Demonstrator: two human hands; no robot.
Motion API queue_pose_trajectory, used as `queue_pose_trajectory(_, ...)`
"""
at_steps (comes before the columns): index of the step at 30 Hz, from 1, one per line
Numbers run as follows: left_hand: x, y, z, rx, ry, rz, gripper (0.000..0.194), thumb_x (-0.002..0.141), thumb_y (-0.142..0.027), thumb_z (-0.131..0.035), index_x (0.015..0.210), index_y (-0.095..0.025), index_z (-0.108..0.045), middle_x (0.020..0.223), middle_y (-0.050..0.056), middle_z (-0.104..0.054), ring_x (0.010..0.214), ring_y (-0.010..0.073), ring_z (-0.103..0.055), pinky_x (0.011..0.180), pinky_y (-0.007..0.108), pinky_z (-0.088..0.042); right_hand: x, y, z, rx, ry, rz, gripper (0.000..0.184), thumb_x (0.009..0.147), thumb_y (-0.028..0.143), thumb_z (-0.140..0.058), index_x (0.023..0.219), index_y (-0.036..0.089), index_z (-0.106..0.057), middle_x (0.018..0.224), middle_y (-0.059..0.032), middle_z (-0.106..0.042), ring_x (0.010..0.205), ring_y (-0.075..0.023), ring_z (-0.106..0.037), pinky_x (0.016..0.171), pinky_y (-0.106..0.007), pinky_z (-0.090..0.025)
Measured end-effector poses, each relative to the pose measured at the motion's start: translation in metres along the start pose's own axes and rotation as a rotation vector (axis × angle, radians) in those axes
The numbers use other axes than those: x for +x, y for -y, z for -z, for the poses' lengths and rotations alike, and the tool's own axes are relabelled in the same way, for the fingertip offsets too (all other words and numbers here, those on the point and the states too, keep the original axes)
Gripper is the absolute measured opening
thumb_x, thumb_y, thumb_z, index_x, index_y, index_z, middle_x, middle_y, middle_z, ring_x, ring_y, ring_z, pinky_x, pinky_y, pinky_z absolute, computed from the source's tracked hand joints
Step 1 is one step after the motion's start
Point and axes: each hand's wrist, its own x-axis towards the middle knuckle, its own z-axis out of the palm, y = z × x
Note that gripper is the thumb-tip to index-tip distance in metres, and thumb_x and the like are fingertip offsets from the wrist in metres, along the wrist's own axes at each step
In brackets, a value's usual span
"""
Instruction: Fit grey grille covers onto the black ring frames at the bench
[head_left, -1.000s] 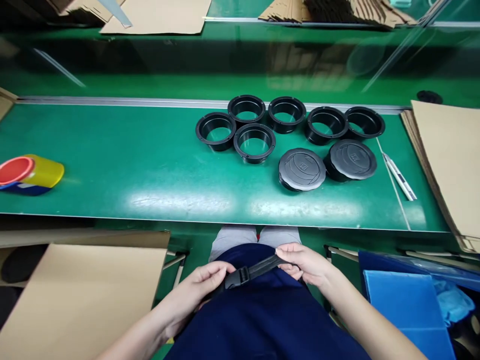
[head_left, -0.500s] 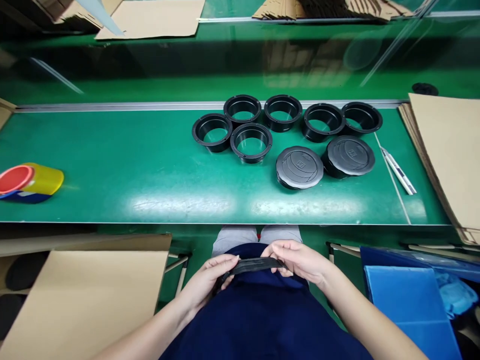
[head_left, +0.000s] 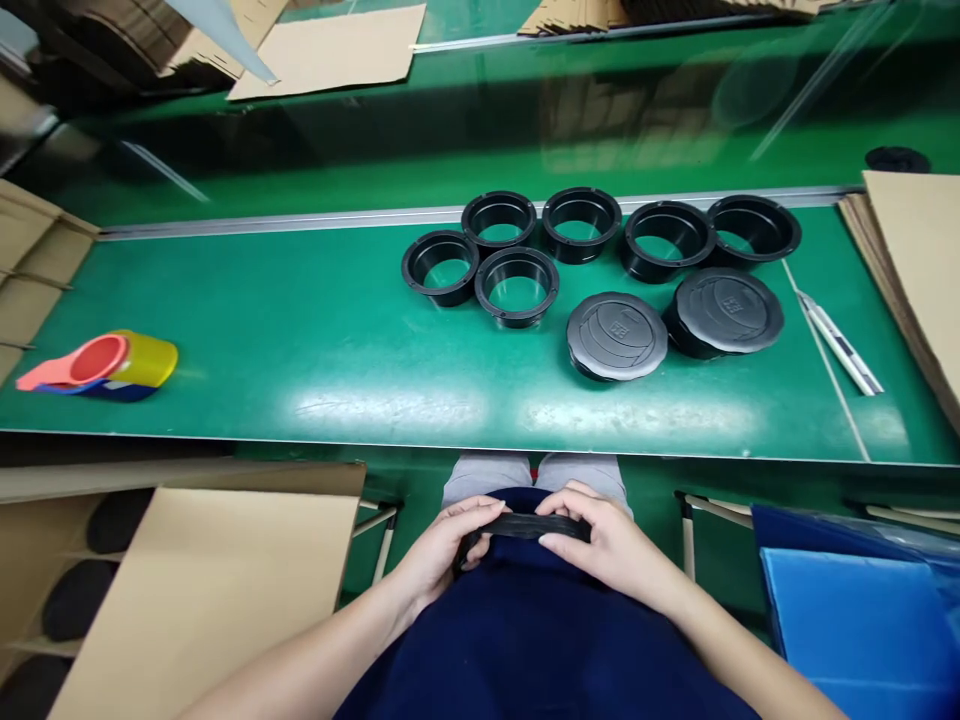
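Observation:
Both hands are low in my lap, below the table's front edge, over a dark blue apron [head_left: 540, 640]. My left hand [head_left: 442, 545] and my right hand [head_left: 600, 540] are each closed on an end of a black strap [head_left: 525, 526] stretched flat between them. The buckle seen earlier is hidden under my left fingers. On the green table [head_left: 300, 340], out of reach of both hands, stand several open black plastic rings [head_left: 517, 285] and two black rings with lids [head_left: 616, 335].
A red and yellow tape dispenser [head_left: 105, 365] lies at the table's left. A white pen-like tool [head_left: 840, 345] and stacked cardboard [head_left: 911, 270] are at the right. A cardboard box [head_left: 195, 590] stands at my left, blue plastic sheets [head_left: 855, 620] at my right.
My hands drew closer together along the strap and the buckle went out of sight under my left fingers. The view shifted slightly left.

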Motion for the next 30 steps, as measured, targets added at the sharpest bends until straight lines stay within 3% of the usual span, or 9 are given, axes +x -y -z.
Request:
queue_pose_trajectory(4, -0.002, 0.0, 0.002, -0.007, 0.053, 0.004, 0.051, 0.067, -0.056, -0.081, 0.093, -0.015, -0.067, 0.051, -0.008, -0.039, 0.047, 0.0065, -0.022, 0.052, 0.027, -0.008, 0.007, -0.007, -0.004, 0.19, 0.01, -0.109, 0.018, 0.087, 0.036, -0.068, 0.097, 0.021, -0.067, 0.084, -0.0022, -0.058, 0.08, -0.0193, -0.052, 0.072, -0.031, -0.041)
queue_pose_trajectory(7, -0.002, 0.0, 0.003, 0.087, 0.062, 0.003, 0.048, 0.066, -0.053, -0.084, 0.089, -0.015, -0.067, 0.051, -0.008, -0.037, 0.049, 0.0069, -0.02, 0.053, 0.027, -0.008, 0.006, -0.006, 0.002, 0.321, 0.09, -0.152, 0.023, 0.082, 0.033, -0.073, 0.1, 0.021, -0.064, 0.086, -0.001, -0.06, 0.08, -0.018, -0.053, 0.074, -0.03, -0.042)
queue_pose_trajectory(10, -0.001, -0.001, 0.003, 0.112, 0.002, -0.027, 0.044, 0.065, -0.052, -0.084, 0.082, -0.015, -0.067, 0.049, -0.006, -0.041, 0.052, 0.0084, -0.027, 0.055, 0.026, -0.013, 0.0, -0.005, 0.011, 0.259, 0.15, -0.15, 0.03, 0.076, 0.022, -0.076, 0.103, 0.022, -0.063, 0.094, -0.0002, -0.059, 0.088, -0.0174, -0.053, 0.08, -0.029, -0.043)
queue_pose_trajectory(13, 0.0, -0.002, 0.001, 0.062, -0.022, -0.049, 0.043, 0.062, -0.052, -0.086, 0.077, -0.015, -0.068, 0.051, -0.005, -0.044, 0.056, 0.0091, -0.033, 0.059, 0.024, -0.02, -0.011, -0.009, 0.017, 0.209, 0.136, -0.222, 0.027, 0.077, 0.023, -0.077, 0.1, 0.02, -0.063, 0.087, 0.0012, -0.056, 0.078, -0.0144, -0.051, 0.07, -0.026, -0.041)
queue_pose_trajectory(16, 0.0, -0.005, -0.002, 0.073, -0.011, -0.04, 0.043, 0.061, -0.051, -0.087, 0.076, -0.015, -0.068, 0.055, -0.005, -0.047, 0.058, 0.0087, -0.035, 0.06, 0.023, -0.022, -0.018, -0.014, 0.019, 0.366, 0.125, -0.289, 0.03, 0.079, 0.033, -0.08, 0.098, 0.018, -0.063, 0.076, 0.0025, -0.054, 0.069, -0.0125, -0.047, 0.063, -0.025, -0.037)
queue_pose_trajectory(23, 0.01, -0.013, -0.013, 0.265, 0.198, -0.02, 0.048, 0.061, -0.053, -0.088, 0.082, -0.014, -0.07, 0.065, -0.002, -0.057, 0.058, 0.0082, -0.043, 0.056, 0.023, -0.027, -0.017, -0.01, 0.026, 0.496, 0.11, -0.269, 0.03, 0.078, 0.031, -0.082, 0.097, 0.015, -0.066, 0.085, -0.002, -0.062, 0.074, -0.0133, -0.052, 0.065, -0.025, -0.04)
queue_pose_trajectory(30, 0.029, -0.003, -0.023, 0.241, 0.243, -0.089, 0.052, 0.052, -0.053, -0.092, 0.078, -0.013, -0.071, 0.065, -0.002, -0.06, 0.057, 0.007, -0.048, 0.054, 0.022, -0.031, -0.021, -0.014, 0.027, 0.398, 0.045, -0.268, 0.034, 0.074, 0.03, -0.084, 0.101, 0.017, -0.067, 0.09, -0.0022, -0.061, 0.076, -0.0151, -0.053, 0.068, -0.027, -0.042)
